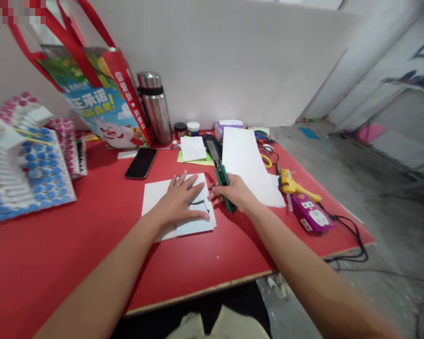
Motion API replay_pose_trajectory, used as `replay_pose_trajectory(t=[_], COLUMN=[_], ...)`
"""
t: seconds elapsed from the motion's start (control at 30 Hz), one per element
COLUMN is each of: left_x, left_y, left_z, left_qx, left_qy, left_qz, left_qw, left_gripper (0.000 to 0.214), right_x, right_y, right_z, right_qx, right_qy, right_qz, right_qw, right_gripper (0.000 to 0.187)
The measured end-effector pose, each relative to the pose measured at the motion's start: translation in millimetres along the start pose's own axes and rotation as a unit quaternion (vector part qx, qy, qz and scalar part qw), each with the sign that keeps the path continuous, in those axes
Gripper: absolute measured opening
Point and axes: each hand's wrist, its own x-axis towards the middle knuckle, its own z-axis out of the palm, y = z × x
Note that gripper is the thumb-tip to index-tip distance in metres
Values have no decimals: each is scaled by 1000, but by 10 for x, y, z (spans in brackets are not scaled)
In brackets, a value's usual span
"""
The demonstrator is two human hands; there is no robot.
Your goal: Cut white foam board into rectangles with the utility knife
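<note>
My left hand (181,200) lies spread on a pale blue-white sheet of card (194,228), which rests over a white sheet (151,193) on the red table. A dark curved shape shows on the card between thumb and forefinger, partly covered by the hand. Just right of the card, my right hand (235,192) is closed around a green and black utility knife (222,175). The knife slants, its grey blade end pointing away from me toward the back of the table. A long white sheet (242,155) lies beyond and right of this hand.
A black phone (141,163), small white papers (193,149), a steel flask (155,108) and a printed bag (102,99) stand or lie behind. Blue-capped tubes (44,172) are at left. At right are a yellow glue gun (291,182), a purple power socket (311,214) and cables (355,235).
</note>
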Motion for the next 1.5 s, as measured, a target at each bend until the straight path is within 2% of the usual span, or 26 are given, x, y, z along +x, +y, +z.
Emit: replay_pose_trajectory(t=[0.37, 0.5, 0.57, 0.67, 0.8, 0.93, 1.17, 1.5], left_x=[53, 29, -59, -228, -327, -282, -275, -267], left_y=[81, 93, 98, 114, 136, 111, -12, 127], left_z=[85, 13, -63, -139, -100, -49, -94, -50], left_qx=[24, 37, 30, 10, 33, 41, 37, 46], left_qy=[29, 48, 33, -31, -86, -83, -81, -65], left_qz=[-62, -57, -44, -16, -18, -21, -19, -32], left_qw=[997, 997, 998, 999, 996, 996, 996, 996], left_gripper=[91, 87, 98, 125, 146, 136, 124, 117], right_x=[-33, -32, -39, -73, -142, -157, -79, -54], right_y=[172, 185, 185, 168, 108, 94, 197, 199], right_z=[106, 130, 119, 92, 72, 50, 32, 8], right_qx=[26, 18, -18, -101, -172, -194, -96, -71], right_qy=[28, 36, 30, 21, 9, -12, -48, -81], right_qz=[5, 0, -10, -41, -30, -3, -21, -14], right_qw=[999, 999, 999, 994, 985, 981, 994, 994], right_gripper=[19, 23, 24, 23, 22, 23, 22, 24])
